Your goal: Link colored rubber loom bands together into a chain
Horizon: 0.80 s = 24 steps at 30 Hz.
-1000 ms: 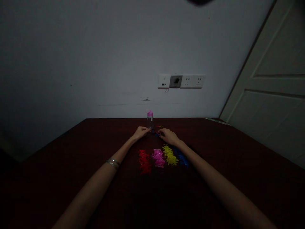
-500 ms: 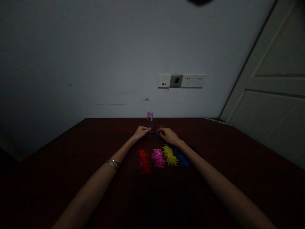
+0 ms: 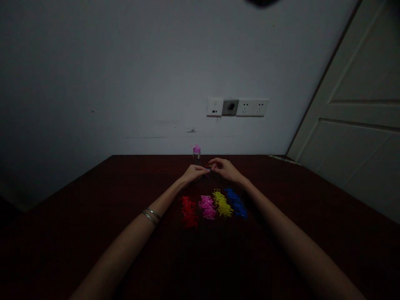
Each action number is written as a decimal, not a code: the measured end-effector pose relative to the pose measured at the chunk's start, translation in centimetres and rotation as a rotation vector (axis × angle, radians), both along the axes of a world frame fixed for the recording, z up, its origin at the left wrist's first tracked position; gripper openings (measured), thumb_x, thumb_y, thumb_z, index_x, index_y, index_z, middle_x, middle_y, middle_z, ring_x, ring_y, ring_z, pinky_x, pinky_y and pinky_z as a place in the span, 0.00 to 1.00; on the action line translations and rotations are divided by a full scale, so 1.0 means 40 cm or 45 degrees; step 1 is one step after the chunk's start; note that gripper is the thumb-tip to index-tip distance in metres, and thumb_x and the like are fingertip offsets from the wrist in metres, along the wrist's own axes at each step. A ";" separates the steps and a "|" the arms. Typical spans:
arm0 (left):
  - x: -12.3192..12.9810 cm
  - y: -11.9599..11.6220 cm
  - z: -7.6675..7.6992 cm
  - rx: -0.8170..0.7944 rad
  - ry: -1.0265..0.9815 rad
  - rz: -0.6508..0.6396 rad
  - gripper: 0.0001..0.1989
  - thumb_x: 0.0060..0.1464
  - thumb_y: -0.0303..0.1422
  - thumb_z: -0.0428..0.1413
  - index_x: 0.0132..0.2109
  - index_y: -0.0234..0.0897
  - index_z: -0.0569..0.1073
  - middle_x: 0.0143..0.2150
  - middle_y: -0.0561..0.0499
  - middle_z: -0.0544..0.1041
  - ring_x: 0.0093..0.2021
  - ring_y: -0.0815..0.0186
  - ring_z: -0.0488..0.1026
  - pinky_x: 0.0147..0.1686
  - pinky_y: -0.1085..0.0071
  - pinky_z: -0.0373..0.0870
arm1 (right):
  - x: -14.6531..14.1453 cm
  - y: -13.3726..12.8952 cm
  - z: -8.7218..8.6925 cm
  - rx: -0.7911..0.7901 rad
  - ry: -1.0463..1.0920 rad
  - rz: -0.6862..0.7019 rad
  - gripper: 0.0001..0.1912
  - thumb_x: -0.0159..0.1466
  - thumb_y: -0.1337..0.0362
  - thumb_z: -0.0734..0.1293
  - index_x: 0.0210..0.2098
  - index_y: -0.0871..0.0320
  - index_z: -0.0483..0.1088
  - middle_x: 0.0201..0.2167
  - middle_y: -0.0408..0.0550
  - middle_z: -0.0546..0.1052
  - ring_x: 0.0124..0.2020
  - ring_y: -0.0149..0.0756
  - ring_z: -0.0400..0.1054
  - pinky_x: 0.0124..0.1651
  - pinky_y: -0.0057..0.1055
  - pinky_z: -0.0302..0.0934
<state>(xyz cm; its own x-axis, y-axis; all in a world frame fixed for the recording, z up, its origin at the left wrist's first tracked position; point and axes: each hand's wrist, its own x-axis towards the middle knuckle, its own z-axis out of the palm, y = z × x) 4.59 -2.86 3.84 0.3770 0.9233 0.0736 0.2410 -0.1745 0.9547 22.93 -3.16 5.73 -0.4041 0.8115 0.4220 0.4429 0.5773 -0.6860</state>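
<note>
My left hand (image 3: 194, 171) is closed in a pinch at the far part of the table, on a small strand of coloured rubber bands (image 3: 206, 176). Only bits of the strand show under the fingertips, in pink and dark blue. Close by on the right, my right hand (image 3: 225, 169) has its thumb and forefinger together at the same strand; what lies between them is too dark and small to make out. Nearer to me lie piles of rubber bands: red (image 3: 189, 211), pink (image 3: 207, 207), yellow (image 3: 223, 204) and blue (image 3: 236, 203).
Behind my left hand stands a small clear bottle (image 3: 196, 156) with a pink cap. The dark red table (image 3: 93, 187) meets a grey wall, which carries sockets and a switch (image 3: 230, 107). A pale panelled door (image 3: 359, 100) is at the right.
My left hand has moved right, toward the right fingertips. My right hand has shifted slightly right and away from me, and the blue pile now shows fully.
</note>
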 end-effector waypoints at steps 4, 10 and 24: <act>0.008 -0.009 0.002 -0.092 -0.096 -0.022 0.22 0.39 0.46 0.57 0.32 0.28 0.75 0.13 0.60 0.54 0.13 0.79 0.47 0.15 0.76 0.41 | -0.005 0.002 -0.003 0.025 -0.001 0.034 0.16 0.51 0.70 0.61 0.40 0.62 0.67 0.26 0.43 0.72 0.26 0.27 0.63 0.31 0.24 0.57; 0.000 0.003 -0.013 -0.174 -0.160 -0.062 0.19 0.39 0.41 0.59 0.33 0.29 0.74 0.13 0.60 0.54 0.13 0.79 0.47 0.15 0.77 0.40 | -0.004 0.003 -0.002 0.067 -0.036 0.015 0.15 0.52 0.69 0.61 0.40 0.62 0.67 0.26 0.44 0.72 0.27 0.28 0.63 0.33 0.26 0.57; -0.010 -0.005 0.000 -0.140 0.003 -0.027 0.18 0.42 0.40 0.57 0.36 0.29 0.75 0.14 0.59 0.54 0.15 0.78 0.46 0.16 0.76 0.41 | 0.142 0.019 0.004 -0.567 -0.439 0.100 0.18 0.45 0.74 0.63 0.37 0.64 0.69 0.26 0.48 0.75 0.27 0.31 0.67 0.29 0.25 0.59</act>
<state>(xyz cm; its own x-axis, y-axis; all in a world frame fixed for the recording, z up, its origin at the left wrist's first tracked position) 4.21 -3.04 3.85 0.3970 0.9174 -0.0285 0.2403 -0.0739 0.9679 28.61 -2.38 5.88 -0.5241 0.8430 -0.1210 0.6518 0.3056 -0.6940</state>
